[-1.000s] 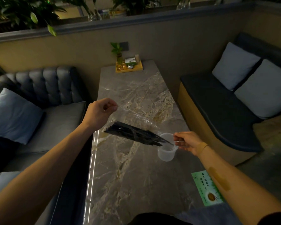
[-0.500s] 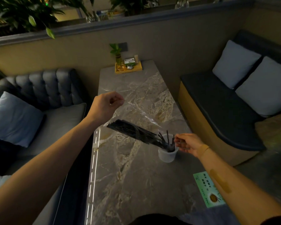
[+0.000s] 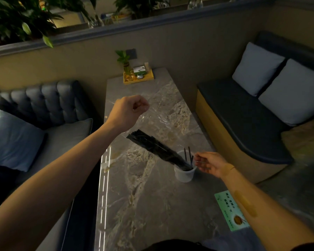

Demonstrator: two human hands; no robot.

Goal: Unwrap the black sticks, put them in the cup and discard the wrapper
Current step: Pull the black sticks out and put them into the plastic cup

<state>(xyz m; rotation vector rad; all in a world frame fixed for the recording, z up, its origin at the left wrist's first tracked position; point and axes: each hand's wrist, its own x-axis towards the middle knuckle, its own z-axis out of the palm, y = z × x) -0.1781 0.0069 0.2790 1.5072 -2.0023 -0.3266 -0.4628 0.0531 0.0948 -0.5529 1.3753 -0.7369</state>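
Observation:
A bundle of black sticks (image 3: 152,147) slants down from upper left into a small white cup (image 3: 184,173) on the marble table (image 3: 152,205). Two sticks stand nearly upright in the cup. A clear plastic wrapper (image 3: 158,120) stretches from the bundle's upper end up to my left hand (image 3: 129,111), which is raised above the table and pinches the wrapper's top. My right hand (image 3: 211,164) is beside the cup's right rim, fingers curled toward the wrapper's lower edge; whether it grips that edge is unclear.
A yellow tray (image 3: 138,78) with a small plant and a card box stands at the table's far end. A green leaflet (image 3: 231,211) lies near the front right edge. Sofas with cushions flank the table on both sides.
The left hand rose and lifted the wrapper's top. The bundle tipped steeper and its lower ends slid into the cup, where sticks now stand.

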